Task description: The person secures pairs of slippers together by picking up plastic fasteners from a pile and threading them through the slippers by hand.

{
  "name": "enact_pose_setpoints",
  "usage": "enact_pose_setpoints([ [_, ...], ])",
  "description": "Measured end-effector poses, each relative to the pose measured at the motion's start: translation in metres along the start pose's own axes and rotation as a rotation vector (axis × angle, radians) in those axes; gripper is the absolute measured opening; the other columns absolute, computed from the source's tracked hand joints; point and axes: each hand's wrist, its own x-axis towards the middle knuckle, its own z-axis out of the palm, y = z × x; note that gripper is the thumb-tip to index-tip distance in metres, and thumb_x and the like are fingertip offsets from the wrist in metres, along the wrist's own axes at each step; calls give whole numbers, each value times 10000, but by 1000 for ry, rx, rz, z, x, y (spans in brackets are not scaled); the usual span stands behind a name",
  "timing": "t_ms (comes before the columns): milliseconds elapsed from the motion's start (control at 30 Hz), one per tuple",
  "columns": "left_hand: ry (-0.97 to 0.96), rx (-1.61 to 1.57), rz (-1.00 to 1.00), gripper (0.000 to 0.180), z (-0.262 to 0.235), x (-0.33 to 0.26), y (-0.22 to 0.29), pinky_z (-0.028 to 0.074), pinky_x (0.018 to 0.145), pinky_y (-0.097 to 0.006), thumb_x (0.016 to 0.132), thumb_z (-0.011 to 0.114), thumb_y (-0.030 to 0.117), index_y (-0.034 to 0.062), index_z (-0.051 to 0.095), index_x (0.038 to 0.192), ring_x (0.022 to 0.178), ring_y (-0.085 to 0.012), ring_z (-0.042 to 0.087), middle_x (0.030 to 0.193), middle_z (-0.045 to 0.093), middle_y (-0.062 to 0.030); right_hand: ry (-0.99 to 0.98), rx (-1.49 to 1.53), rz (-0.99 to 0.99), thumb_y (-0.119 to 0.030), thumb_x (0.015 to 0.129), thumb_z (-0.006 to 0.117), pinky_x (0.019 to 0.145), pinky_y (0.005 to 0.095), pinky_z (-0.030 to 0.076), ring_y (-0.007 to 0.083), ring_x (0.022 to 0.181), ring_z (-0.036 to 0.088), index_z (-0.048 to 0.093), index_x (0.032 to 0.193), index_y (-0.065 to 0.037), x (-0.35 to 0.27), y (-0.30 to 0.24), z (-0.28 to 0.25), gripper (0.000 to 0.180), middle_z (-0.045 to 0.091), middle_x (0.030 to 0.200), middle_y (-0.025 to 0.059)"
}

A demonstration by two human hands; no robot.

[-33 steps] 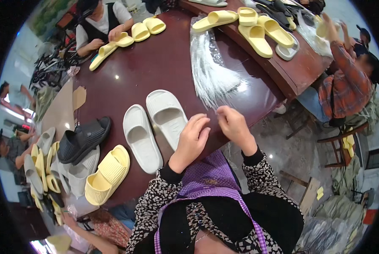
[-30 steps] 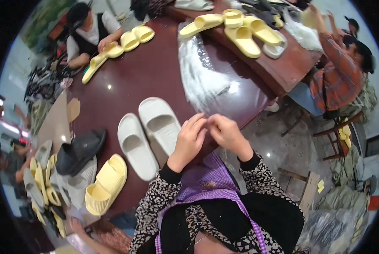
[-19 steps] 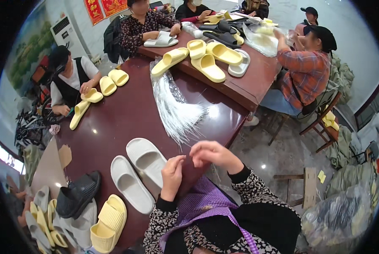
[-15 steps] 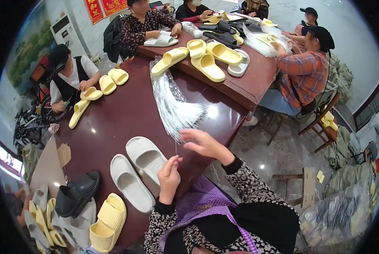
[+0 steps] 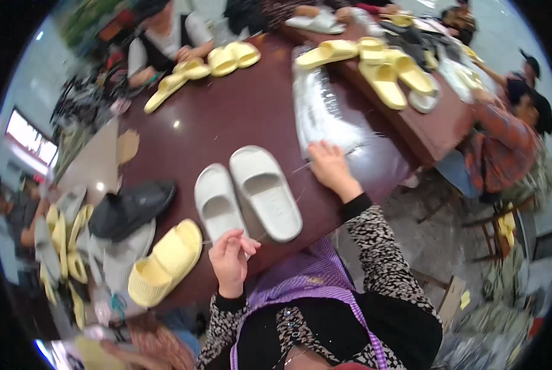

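Note:
My left hand (image 5: 230,259) is closed in a pinch by the near end of the grey slides, with a thin, pale strand poking out at the fingertips. My right hand (image 5: 333,168) reaches forward, fingers stretched over the loose ends of a bundle of thin white strands (image 5: 328,126) in a clear plastic sleeve. Whether it grips any strand is hard to make out. Between the hands lies a pair of light grey slides, the left slide (image 5: 216,196) and the right slide (image 5: 265,188), side by side on the dark red table (image 5: 183,132).
At the near left stand a yellow slide (image 5: 168,265), black slides (image 5: 134,209) and a pile of grey and yellow slides (image 5: 63,231). More yellow slides (image 5: 384,83) rest on the raised tabletop (image 5: 439,132). Co-workers sit around; one in a plaid shirt (image 5: 504,151) is at right.
My view has swung, so the table sits further right and higher. My right hand has moved away from my left hand and out to the strand bundle. My left hand stays pinched.

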Motion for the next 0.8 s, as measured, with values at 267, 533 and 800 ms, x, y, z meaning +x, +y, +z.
enact_pose_setpoints([
  [267, 236, -92, 201, 262, -42, -18, 56, 522, 690, -377, 1014, 478, 150, -32, 598, 1158, 660, -211, 583, 676, 577, -88, 124, 23, -31, -168, 870, 635, 1037, 496, 347, 338, 1251, 488, 539, 1269, -50, -21, 13, -15, 427, 559, 1332, 139],
  [533, 171, 27, 229, 275, -15, -10, 55, 524, 726, -351, 1016, 477, 147, -49, 584, 1177, 728, -215, 618, 783, 640, -131, 103, 743, -298, 34, 795, 659, 832, 356, 516, 279, 983, 643, 595, 1215, -12, -41, -99, -126, 427, 634, 1200, 168],
  [800, 18, 20, 141, 288, 7, -10, 37, 525, 755, -329, 1014, 483, 140, -63, 567, 1200, 775, -212, 626, 915, 663, -168, 5, 1013, -427, 10, 763, 703, 720, 357, 536, 309, 855, 668, 640, 1041, 6, -56, -165, -108, 285, 686, 967, 155],
])
